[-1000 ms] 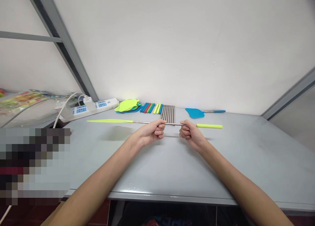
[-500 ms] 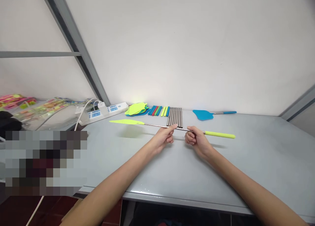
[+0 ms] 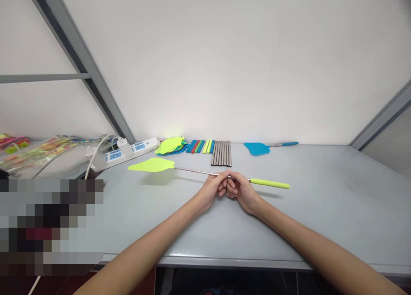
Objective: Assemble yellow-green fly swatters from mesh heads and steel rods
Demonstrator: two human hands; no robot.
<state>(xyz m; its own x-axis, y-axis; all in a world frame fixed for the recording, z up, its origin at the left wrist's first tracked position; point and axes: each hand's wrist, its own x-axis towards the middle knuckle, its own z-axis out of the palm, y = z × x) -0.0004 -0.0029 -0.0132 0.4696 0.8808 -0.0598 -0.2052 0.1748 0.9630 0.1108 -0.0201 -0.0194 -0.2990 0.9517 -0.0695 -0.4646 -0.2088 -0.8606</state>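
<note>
A yellow-green fly swatter (image 3: pixel 152 165) is held above the table, its flat head to the left and its grip to the right. My left hand (image 3: pixel 214 188) is closed on the metal rod. Beside it, touching, my right hand (image 3: pixel 240 189) is closed on the rod near the grip. Beyond my hands lies a row of metal tubes (image 3: pixel 221 153). Left of these are several coloured handle grips (image 3: pixel 199 147) and a stack of swatter heads (image 3: pixel 171 145). A blue fly swatter (image 3: pixel 257 148) rests at the back right.
A white power strip (image 3: pixel 128 153) with plugs and cables lies at the back left of the grey table (image 3: pixel 321 209). Bagged colourful items (image 3: pixel 48 156) sit farther left. A white wall (image 3: pixel 224 72) and metal frame posts (image 3: pixel 93 81) bound the back. Pixel blocks hide the lower left.
My hands have come together on the rod, where there was a gap between them. The swatter's head has turned to show more of its flat face. The view has shifted slightly.
</note>
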